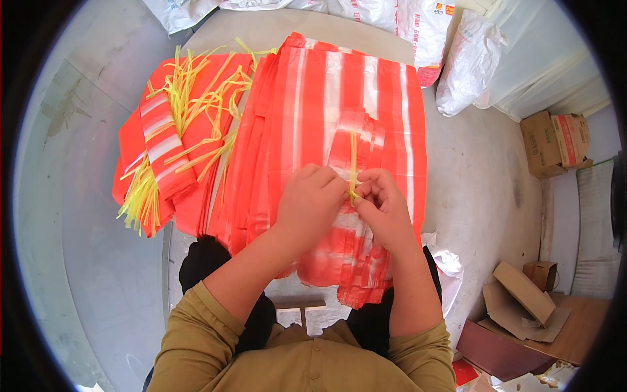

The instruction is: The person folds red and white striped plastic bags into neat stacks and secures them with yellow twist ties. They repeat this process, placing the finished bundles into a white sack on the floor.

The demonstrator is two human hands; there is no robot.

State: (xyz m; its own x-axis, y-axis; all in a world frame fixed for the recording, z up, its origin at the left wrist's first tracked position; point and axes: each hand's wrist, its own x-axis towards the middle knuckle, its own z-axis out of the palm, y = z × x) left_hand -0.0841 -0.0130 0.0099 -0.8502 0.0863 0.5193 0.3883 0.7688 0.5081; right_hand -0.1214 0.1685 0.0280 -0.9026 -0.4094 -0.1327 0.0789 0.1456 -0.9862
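In front of me lies a stack of red-and-white striped plastic bags (310, 85). On top of it is a narrower folded bundle of the same striped plastic (353, 124), its loose lower end hanging toward my lap. A yellow plastic tie strip (353, 153) runs along the upper part of this bundle. At the strip's lower end, my left hand (308, 199) pinches it from the left, the fingertips partly hidden. My right hand (386, 212) closes thumb and finger on the same strip from the right. The two hands nearly touch there.
Left of the stack, a folded striped bundle (162, 145) and many loose yellow strips (183, 81) rest on red plastic sheets (202, 130). White sacks (470, 62) stand behind on the right. Cardboard boxes (547, 147) sit at far right, an opened carton (516, 304) at lower right.
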